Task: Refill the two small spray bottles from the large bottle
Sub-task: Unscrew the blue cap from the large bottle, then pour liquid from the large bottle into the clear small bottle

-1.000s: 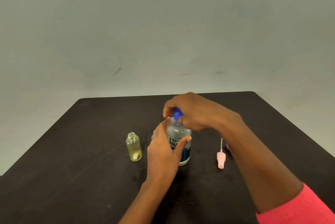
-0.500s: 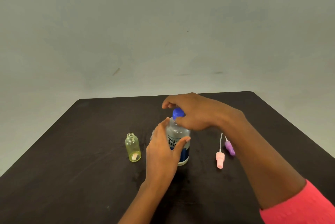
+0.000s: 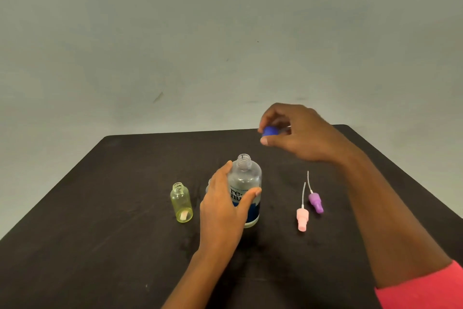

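The large clear bottle [image 3: 246, 181] with a blue-and-white label stands upright mid-table, its threaded neck uncapped. My left hand [image 3: 223, 206] grips its body from the left. My right hand [image 3: 298, 133] hovers above and to the right of the bottle and pinches the blue cap [image 3: 268, 131] in its fingertips. A small yellow bottle [image 3: 181, 203] stands open to the left. A second small bottle is mostly hidden behind my left hand.
A pink spray head [image 3: 302, 218] and a purple spray head [image 3: 315, 201], each with a thin dip tube, lie on the dark table [image 3: 100, 246] to the right of the large bottle. The table's far edge meets a plain grey wall.
My right hand has lifted the blue cap off the large bottle and moved it up and to the right. The bottle's neck is now bare. My left hand has kept its hold.
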The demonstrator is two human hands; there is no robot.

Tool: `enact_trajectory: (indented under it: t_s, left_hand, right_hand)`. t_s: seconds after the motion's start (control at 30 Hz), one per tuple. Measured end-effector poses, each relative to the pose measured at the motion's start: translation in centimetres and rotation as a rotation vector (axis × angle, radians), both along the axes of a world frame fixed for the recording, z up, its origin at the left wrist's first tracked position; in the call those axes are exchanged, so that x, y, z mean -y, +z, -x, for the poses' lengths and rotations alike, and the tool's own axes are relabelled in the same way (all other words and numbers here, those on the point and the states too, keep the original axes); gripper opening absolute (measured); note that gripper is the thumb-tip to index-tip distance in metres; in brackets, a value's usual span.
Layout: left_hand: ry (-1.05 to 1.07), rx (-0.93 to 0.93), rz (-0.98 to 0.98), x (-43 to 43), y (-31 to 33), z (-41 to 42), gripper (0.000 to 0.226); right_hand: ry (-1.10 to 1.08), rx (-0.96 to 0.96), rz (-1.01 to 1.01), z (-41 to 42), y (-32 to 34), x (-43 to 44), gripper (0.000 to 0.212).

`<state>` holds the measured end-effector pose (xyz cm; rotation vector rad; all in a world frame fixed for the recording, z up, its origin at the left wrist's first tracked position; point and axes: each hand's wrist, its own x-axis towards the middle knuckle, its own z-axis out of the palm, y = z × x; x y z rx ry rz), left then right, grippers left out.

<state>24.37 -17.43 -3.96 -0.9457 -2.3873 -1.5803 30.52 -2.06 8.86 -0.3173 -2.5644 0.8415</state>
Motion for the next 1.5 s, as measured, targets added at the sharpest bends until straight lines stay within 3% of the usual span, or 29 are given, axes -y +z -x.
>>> enact_trajectory:
  t_s: [0.13,0.23,0.43,0.63,0.77,0.87,0.97,1.1,1.23,1.5]
  left_hand:
    - [0.004,0.001,-0.002,-0.1,0.1,0.0,0.07]
    - [0.005,0.004,-0.007,0.0,0.0,0.0,0.069]
    - [0.005,-0.004,-0.003,-0.1,-0.1,0.1,0.07]
    - [0.004,-0.004,0.007,0.0,0.0,0.1,0.07]
    - [0.002,0.001,0.021,0.0,0.0,0.1,0.07]
    - [0.005,-0.008,0.022,0.0,0.0,0.1,0.069]
    - [0.003,-0.021,0.046,0.0,0.1,0.1,0.071]
    - [-0.023,-0.081,0.087,0.4,0.6,0.5,0.074]
    - [-0.082,-0.127,0.06,1.2,0.4,0.4,0.076]
    - [0.05,-0.22,-0.181,3.2,-0.3,1.4,0.041]
  right_hand:
    - [-0.301,-0.067,0.006,-0.1,-3.2,-3.3,0.017]
    - [-0.449,0.019,-0.006,-0.2,-6.5,-5.2,0.017]
    - [-0.429,0.166,0.035,0.4,-11.7,-6.0,0.038]
    - [-0.453,0.398,-0.187,1.8,-13.4,-6.0,0.054]
    - [-0.445,0.431,-0.201,1.9,-13.6,-6.1,0.056]
    - [-0.414,0.284,-0.143,1.4,-12.7,-5.7,0.053]
    - [-0.237,0.048,0.135,0.4,-10.6,-4.0,0.043]
    - [0.152,0.091,0.442,-1.2,-8.5,-0.9,0.059]
    - [0.3,0.217,0.443,-1.3,-9.1,0.8,0.08]
    - [0.2,0.085,0.447,0.3,-11.4,2.0,0.097]
